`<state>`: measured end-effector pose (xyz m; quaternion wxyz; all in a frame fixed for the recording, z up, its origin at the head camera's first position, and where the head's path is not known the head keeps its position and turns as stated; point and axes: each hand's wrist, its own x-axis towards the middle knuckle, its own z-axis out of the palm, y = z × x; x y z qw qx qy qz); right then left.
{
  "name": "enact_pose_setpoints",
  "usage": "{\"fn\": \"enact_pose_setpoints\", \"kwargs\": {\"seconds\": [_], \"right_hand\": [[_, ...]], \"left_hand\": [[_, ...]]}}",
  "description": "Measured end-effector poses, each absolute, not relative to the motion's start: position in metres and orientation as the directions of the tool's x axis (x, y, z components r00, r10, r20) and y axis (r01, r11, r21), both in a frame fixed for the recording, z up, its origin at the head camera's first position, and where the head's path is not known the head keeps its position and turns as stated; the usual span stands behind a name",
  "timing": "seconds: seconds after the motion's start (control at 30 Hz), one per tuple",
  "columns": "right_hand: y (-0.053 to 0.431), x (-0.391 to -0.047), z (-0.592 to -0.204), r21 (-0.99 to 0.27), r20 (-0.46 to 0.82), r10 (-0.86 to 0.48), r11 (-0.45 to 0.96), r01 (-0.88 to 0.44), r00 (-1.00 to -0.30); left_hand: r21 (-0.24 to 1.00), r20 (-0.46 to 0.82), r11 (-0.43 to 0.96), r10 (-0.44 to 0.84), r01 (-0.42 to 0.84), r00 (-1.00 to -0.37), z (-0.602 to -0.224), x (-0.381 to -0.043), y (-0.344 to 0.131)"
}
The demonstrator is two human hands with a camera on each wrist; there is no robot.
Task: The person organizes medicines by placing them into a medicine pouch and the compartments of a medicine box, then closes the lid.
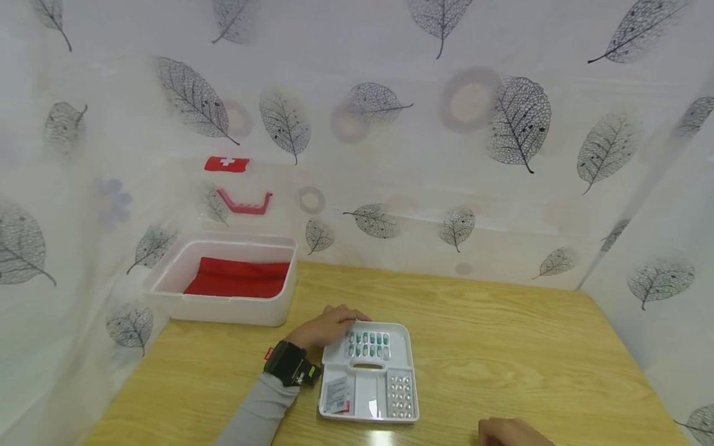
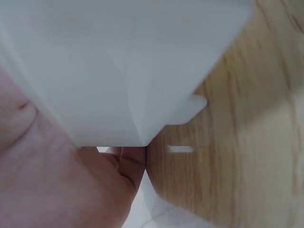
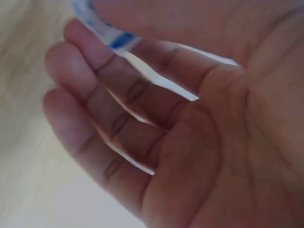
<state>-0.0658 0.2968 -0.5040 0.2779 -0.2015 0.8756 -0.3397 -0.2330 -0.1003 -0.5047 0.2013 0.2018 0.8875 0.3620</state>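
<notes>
A white compartment tray lies on the table. It holds a blister pack of green-and-white capsules, a blister pack of round pills and a small printed packet. My left hand grips the tray's far left corner; in the left wrist view the palm lies along the white side wall, with fingers bent round its far end. Low at the right, my right hand is mostly out of the head view. The right wrist view shows it pinching a small white-and-blue piece, largely hidden by the thumb.
Back left stands a translucent plastic box with a red cloth inside. Its raised lid has a pink handle and a red label with a white cross. A leaf-patterned curtain surrounds the wooden table.
</notes>
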Motion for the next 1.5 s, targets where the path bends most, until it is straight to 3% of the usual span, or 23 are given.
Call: {"fn": "enact_pose_setpoints", "kwargs": {"seconds": [0.17, 0.33, 0.53, 0.73, 1.5], "right_hand": [[0.257, -0.079, -0.467, -0.737, -0.132, -0.640, 0.574, -0.356, -0.757], [0.213, -0.083, -0.436, -0.655, 0.032, -0.569, 0.609, -0.448, -0.821], [0.176, -0.094, -0.433, -0.565, 0.185, -0.479, 0.663, -0.492, -0.858], [0.150, -0.106, -0.442, -0.539, 0.170, -0.436, 0.709, -0.454, -0.884], [0.115, -0.117, -0.470, -0.453, 0.187, -0.485, 0.729, -0.513, -0.854]], "left_hand": [[0.726, -0.210, 0.654, 0.503, 0.210, -0.839, -0.502, -0.232, -0.101], [0.718, -0.209, 0.661, 0.501, 0.216, -0.840, -0.502, -0.232, -0.102], [0.713, -0.206, 0.666, 0.497, 0.219, -0.843, -0.501, -0.232, -0.101], [0.719, -0.180, 0.652, 0.509, 0.240, -0.842, -0.504, -0.234, -0.097], [0.709, -0.196, 0.671, 0.485, 0.219, -0.852, -0.506, -0.232, -0.097]]}}
